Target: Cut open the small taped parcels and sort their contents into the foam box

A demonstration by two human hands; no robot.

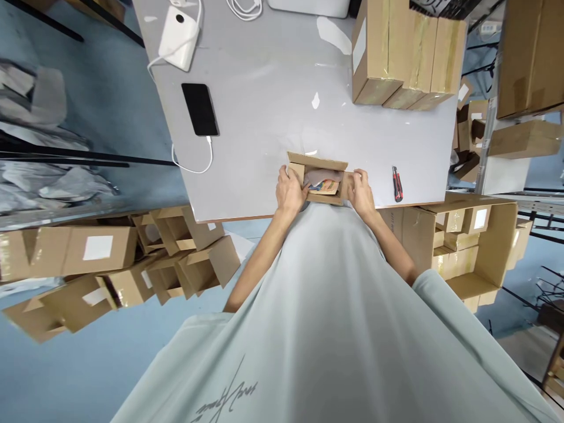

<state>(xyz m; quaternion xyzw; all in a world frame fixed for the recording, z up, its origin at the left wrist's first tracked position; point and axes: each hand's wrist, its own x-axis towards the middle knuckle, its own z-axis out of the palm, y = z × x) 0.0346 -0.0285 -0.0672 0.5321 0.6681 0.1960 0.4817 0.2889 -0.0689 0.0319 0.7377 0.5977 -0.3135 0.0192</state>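
Note:
A small cardboard box with its top flaps raised stands at the near edge of the table, close against my shirt. Inside it I see a colourful printed packet and some pale wrapping. My left hand grips the box's left side, thumb at the opening. On the other side, my right hand pinches the right flap. To the right of the box lies a red and black box cutter. The lower part of the box is hidden by my shirt.
Several taped cardboard boxes stand at the table's back right. A black phone on a white cable and a white power bank lie at left. Open boxes fill the lower left; a large carton stands at right.

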